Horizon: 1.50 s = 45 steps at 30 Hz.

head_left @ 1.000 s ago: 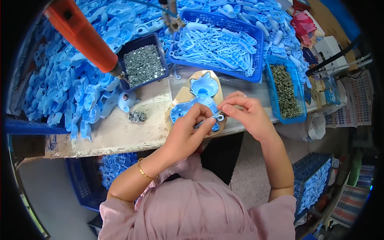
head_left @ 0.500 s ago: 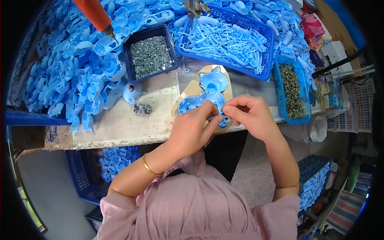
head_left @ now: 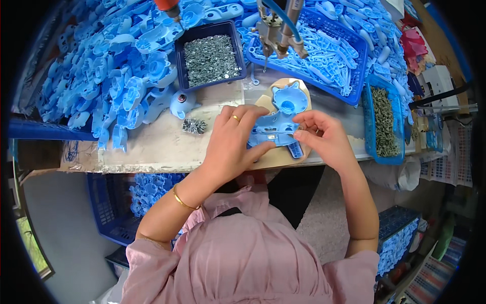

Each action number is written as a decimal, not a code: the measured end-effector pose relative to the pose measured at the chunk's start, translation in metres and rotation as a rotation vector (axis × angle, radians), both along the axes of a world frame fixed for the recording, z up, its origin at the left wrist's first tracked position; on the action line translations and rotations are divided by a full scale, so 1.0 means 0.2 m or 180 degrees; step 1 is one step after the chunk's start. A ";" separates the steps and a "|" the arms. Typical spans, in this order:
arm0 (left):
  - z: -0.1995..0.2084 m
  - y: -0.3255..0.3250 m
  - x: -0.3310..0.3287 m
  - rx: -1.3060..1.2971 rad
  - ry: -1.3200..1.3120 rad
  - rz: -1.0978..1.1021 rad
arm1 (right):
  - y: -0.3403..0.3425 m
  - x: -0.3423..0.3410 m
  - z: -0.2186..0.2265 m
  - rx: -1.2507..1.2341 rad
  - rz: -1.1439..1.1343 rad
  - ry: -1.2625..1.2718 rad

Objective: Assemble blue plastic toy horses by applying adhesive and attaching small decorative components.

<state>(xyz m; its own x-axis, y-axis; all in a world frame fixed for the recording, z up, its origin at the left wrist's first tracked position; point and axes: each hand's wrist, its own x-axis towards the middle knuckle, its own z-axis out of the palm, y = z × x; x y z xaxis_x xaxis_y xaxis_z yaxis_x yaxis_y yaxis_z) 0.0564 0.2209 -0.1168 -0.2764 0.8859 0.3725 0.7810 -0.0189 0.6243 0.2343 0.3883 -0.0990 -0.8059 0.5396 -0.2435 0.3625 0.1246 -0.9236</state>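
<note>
A light blue animal-shaped plastic shell half (head_left: pixel 289 104) lies hollow side up in a tan holder (head_left: pixel 264 99) near the table's front edge. My left hand (head_left: pixel 228 139) spans the shell's left side, fingers stretched and thumb apart along the lower edge. At the shell's right side is my right hand (head_left: pixel 326 138), its fingers curled and thumb and forefinger close together. Anything small between those fingertips cannot be made out. A slim blue part lies along the shell's lower body, partly covered by my left thumb.
Above the shell hangs a metal driver head (head_left: pixel 276 38), with a red tool (head_left: pixel 167 4) farther left. Small metal parts fill a dark blue tray (head_left: pixel 238 76); screws fill a light blue basket (head_left: pixel 390 158). Blue handle-like parts lie in a basket (head_left: pixel 357 100). Blue shells (head_left: pixel 116 96) heap at left.
My left hand has opened from its pinch and moved back to the left. The slim blue part with a ring end, earlier between my hands, now lies on the shell. The view has shifted.
</note>
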 end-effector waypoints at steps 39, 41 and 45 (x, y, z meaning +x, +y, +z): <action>0.04 -0.04 -0.17 0.0083 0.0695 0.0628 | -0.23 -1.19 0.51 0.3417 -0.0488 0.3037; 0.04 0.03 -0.26 0.0036 0.0820 0.0765 | -0.15 -1.57 0.41 0.4167 -0.1706 0.2029; 0.00 0.08 -0.48 0.0108 0.1230 0.1033 | -0.07 -1.68 0.51 0.2079 -0.0489 0.2912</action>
<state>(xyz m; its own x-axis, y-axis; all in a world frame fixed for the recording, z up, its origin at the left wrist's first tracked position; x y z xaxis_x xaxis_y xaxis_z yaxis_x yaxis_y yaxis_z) -0.0394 0.2371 -0.1176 -0.3717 0.7629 0.5290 0.9239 0.2479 0.2916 -0.1007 0.3737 0.0031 -0.4509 0.4559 0.7673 -0.3622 0.6922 -0.6242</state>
